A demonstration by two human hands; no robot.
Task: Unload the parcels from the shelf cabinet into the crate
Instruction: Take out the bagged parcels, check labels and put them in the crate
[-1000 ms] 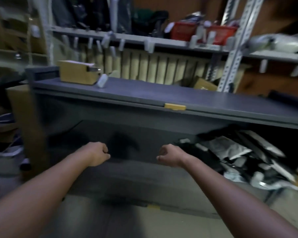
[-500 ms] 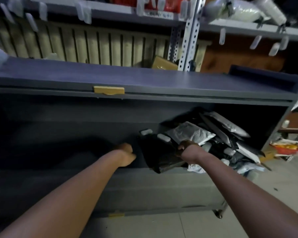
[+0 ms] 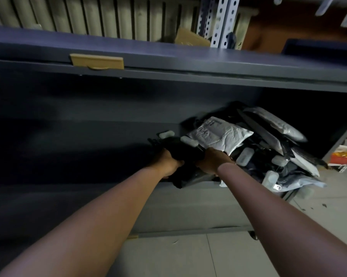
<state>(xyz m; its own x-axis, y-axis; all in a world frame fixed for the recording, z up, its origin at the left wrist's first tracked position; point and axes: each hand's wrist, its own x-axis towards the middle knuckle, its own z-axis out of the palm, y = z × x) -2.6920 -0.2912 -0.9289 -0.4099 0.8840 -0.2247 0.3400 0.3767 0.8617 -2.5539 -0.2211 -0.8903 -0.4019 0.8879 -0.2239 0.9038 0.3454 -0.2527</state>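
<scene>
A dark grey shelf cabinet (image 3: 188, 76) fills the view, its lower compartment open. A pile of parcels (image 3: 268, 148) in white, grey and black mailer bags lies at the right end of that compartment. Both hands reach into it. My left hand (image 3: 168, 161) grips the left side of a black parcel (image 3: 180, 150) at the near edge of the pile. My right hand (image 3: 212, 160) grips the same black parcel from the right. A white padded mailer (image 3: 218, 134) lies just behind my right hand. No crate is in view.
The cabinet's left part is dark. A cardboard box (image 3: 190, 40) and a perforated metal upright (image 3: 220, 21) stand behind the cabinet top. A tan tag (image 3: 96, 60) sits on the cabinet's front edge. Light floor tiles (image 3: 188, 254) lie below; a red item (image 3: 342, 156) shows at far right.
The view swung right and closer to the pile. My right hand reached the black parcel first, then my left hand moved right and took hold of it too.
</scene>
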